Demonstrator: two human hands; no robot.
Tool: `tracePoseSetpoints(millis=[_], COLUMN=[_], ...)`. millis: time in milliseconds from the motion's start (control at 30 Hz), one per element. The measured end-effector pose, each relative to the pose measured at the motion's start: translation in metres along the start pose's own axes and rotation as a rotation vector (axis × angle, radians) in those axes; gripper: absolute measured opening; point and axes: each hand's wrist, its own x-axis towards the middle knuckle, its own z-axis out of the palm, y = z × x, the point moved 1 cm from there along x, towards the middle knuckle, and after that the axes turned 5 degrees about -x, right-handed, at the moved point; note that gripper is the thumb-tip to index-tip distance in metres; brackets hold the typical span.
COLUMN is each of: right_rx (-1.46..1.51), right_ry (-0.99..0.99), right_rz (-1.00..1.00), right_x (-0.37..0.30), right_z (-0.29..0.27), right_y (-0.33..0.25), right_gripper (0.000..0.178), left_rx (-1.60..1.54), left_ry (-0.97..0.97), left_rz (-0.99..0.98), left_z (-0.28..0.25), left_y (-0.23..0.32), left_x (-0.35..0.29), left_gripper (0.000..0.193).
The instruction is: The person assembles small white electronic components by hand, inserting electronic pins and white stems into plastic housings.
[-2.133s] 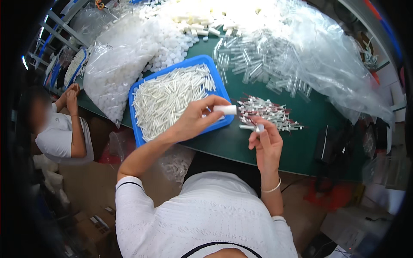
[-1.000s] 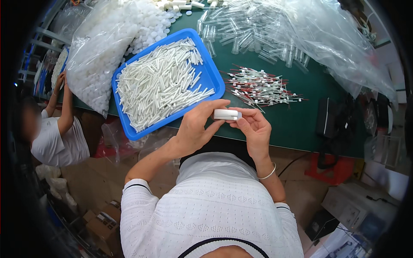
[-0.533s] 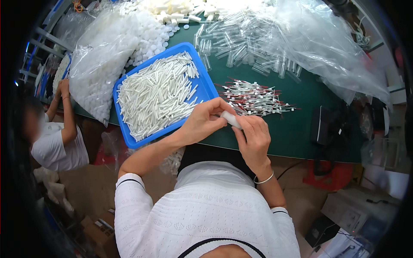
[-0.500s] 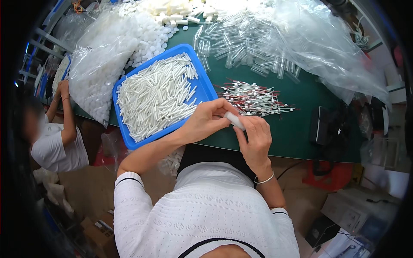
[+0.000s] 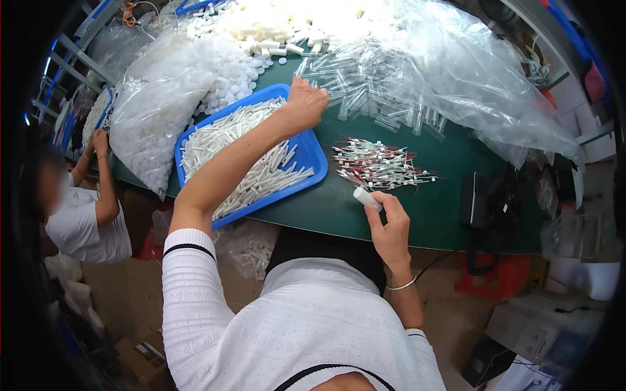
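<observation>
My right hand [image 5: 390, 225] grips a short white cylinder [image 5: 366, 197] between thumb and fingers, above the table's near edge. My left hand [image 5: 306, 104] is stretched forward over the far right corner of the blue tray [image 5: 316, 156], beside the loose clear tubes [image 5: 355, 81]. Its fingers are curled together; what they hold, if anything, cannot be made out. White rods [image 5: 228, 146] are heaped in the tray under my left forearm. A pile of red-wired parts with small white pieces [image 5: 378, 163] lies just beyond my right hand.
A plastic bag of white round caps [image 5: 147, 130] slumps on the left, and white foam-like cylinders [image 5: 270, 47] are heaped at the back. Clear plastic sheeting [image 5: 482, 91] covers the far right. A black box [image 5: 479, 199] is at right. Another person [image 5: 88, 215] works at far left.
My left hand has let go of the white cylinder and moved forward and left to the clear tubes. My right hand keeps the cylinder, slightly nearer to me.
</observation>
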Motion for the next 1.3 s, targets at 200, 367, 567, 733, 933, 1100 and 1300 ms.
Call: tracePoseSetpoints(millis=[200,367,567,733,933,1100,1300], right_rx=[0.012,0.112,0.322,0.476,0.251,-0.058,-0.091], right_ry=[-0.028,0.032,0.054,-0.077,-0.142,-0.175,-0.22], right_rz=[-0.038,-0.032,0.101,0.064,-0.059,-0.261,-0.34], right_x=[0.003,0.006,0.018,0.022,0.014,0.009,0.011], right_z=[0.008,0.003,-0.014,-0.003,-0.012,-0.019,-0.015], right_y=[-0.005,0.001,0.005,-0.006,-0.007,-0.017,-0.019], right_gripper=[0.018,0.021,0.021,0.022,0.023,0.018,0.009], left_rx=[-0.005,-0.186,-1.434,-1.915,-1.833,-1.535,-1.483], left_ry=[-0.051,0.143,0.205,-0.189,-0.145,-0.148,-0.189], left_rz=[-0.038,-0.11,-0.114,-0.136,-0.007,-0.017,-0.031], left_z=[0.021,0.03,-0.028,-0.025,-0.014,-0.019,-0.017], left_y=[0.011,0.016,0.065,0.098,0.098,0.101,0.098], left_x=[0.003,-0.026,-0.117,-0.151,-0.157,-0.171,-0.181], left_gripper=[0.022,0.023,0.022,0.035,0.03,0.024,0.027])
